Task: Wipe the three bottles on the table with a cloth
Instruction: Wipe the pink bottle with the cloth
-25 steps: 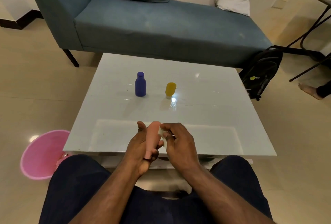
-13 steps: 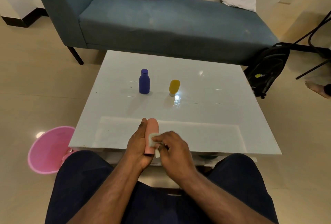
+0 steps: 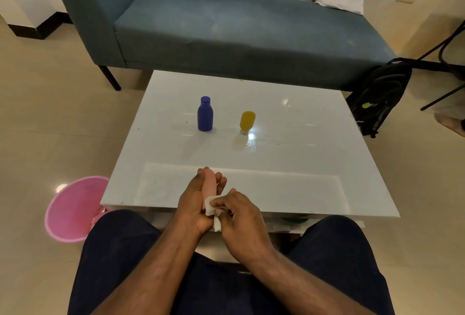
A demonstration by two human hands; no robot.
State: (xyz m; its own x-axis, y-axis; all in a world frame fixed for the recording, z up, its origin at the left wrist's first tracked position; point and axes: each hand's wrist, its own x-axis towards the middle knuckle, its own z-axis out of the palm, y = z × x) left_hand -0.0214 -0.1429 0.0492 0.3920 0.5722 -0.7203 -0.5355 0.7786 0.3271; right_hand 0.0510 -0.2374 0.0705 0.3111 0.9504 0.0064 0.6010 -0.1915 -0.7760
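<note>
My left hand [image 3: 192,204] grips a pink bottle [image 3: 210,183] over the near edge of the white table [image 3: 289,171]; only its upper part shows between my fingers. My right hand [image 3: 239,216] pinches a small white cloth [image 3: 210,205] and presses it against the lower part of that bottle. A blue bottle [image 3: 205,114] stands upright at the table's middle. To its right a yellow bottle [image 3: 247,122] stands with its grey cap downward.
A blue sofa [image 3: 239,30] runs behind the table. A pink bin [image 3: 73,209] sits on the floor at the table's near left corner. A black backpack [image 3: 380,95] leans at the right, with another person's foot [image 3: 450,123] beyond it.
My right hand has slid the cloth down the pink bottle, from near its top toward its lower part. The left hand keeps its hold. The blue and yellow bottles have not moved.
</note>
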